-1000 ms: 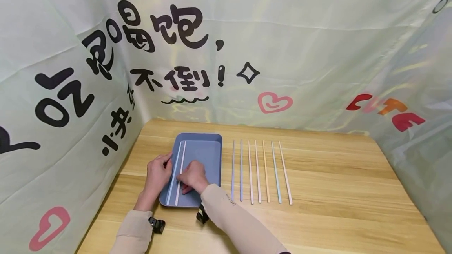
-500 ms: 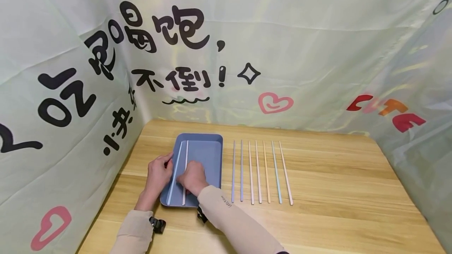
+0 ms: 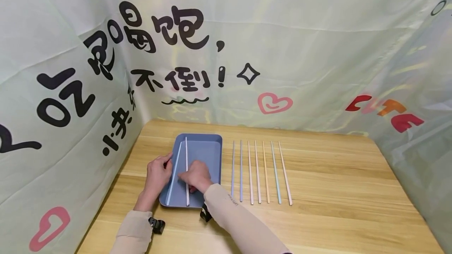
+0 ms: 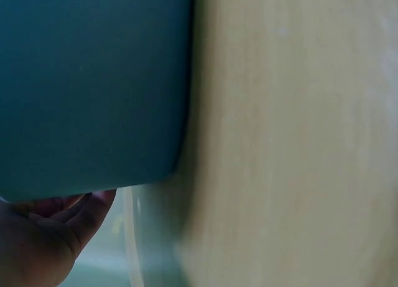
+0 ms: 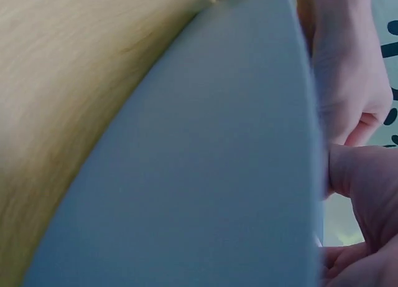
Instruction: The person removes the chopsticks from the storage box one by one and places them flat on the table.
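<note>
A blue rectangular tray [image 3: 205, 154] sits on the table. My left hand [image 3: 157, 175] grips its left side; in the left wrist view, the fingers [image 4: 92, 215] of that hand meet the rim. Over the middle of the tray, my right hand [image 3: 195, 175] pinches a pale pink-white chopstick [image 3: 186, 156] partway along its length. To the left of it a light blue chopstick [image 3: 175, 169] lies slanted along the tray's left wall. The tray's outer wall [image 5: 205, 150] fills much of the right wrist view and hides the chopsticks and some of the right fingertips.
On the wooden table [image 3: 335, 191], right of the tray, several chopsticks lie in a spaced row, among them a blue one [image 3: 233, 171], an orange one [image 3: 266, 171] and a turquoise one [image 3: 276, 171]. Printed cloth [image 3: 318, 69] encloses the table's back and sides.
The right hand has shifted the pale chopstick rightward, away from the light blue one, and its far end now reaches closer to the tray's back rim. The left hand stays put.
</note>
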Tool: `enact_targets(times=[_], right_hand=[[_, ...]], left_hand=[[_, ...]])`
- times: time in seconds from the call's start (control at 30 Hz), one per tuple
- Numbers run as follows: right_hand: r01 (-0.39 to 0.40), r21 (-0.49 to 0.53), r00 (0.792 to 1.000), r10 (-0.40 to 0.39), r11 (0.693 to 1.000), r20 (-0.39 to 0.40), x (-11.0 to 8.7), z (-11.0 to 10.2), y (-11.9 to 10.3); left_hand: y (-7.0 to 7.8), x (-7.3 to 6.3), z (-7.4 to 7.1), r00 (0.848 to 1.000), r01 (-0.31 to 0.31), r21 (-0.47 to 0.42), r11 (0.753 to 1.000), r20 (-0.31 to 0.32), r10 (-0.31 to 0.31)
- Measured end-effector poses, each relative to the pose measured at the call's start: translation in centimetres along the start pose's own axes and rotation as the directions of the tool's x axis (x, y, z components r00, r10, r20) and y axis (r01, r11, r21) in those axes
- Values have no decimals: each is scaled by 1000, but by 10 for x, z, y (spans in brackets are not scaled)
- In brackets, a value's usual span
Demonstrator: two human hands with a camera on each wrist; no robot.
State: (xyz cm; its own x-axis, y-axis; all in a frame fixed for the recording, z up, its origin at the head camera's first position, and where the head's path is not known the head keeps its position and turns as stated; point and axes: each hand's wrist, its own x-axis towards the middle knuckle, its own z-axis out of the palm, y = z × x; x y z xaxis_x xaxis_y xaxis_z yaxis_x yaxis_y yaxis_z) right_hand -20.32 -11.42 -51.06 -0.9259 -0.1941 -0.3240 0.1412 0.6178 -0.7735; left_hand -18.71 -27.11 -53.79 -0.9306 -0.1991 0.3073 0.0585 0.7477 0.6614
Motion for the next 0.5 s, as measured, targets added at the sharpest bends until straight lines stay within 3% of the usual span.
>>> enact_targets(times=[0.37,0.5], right_hand=[[21,181,997,-33,983,65,-4,-33,2],[66,187,996,-75,980,42,-9,-51,0]], left_hand=[[0,0,1,1000,13,2,1000,0,-13],[0,0,2,1000,0,7,1000,-21,0]])
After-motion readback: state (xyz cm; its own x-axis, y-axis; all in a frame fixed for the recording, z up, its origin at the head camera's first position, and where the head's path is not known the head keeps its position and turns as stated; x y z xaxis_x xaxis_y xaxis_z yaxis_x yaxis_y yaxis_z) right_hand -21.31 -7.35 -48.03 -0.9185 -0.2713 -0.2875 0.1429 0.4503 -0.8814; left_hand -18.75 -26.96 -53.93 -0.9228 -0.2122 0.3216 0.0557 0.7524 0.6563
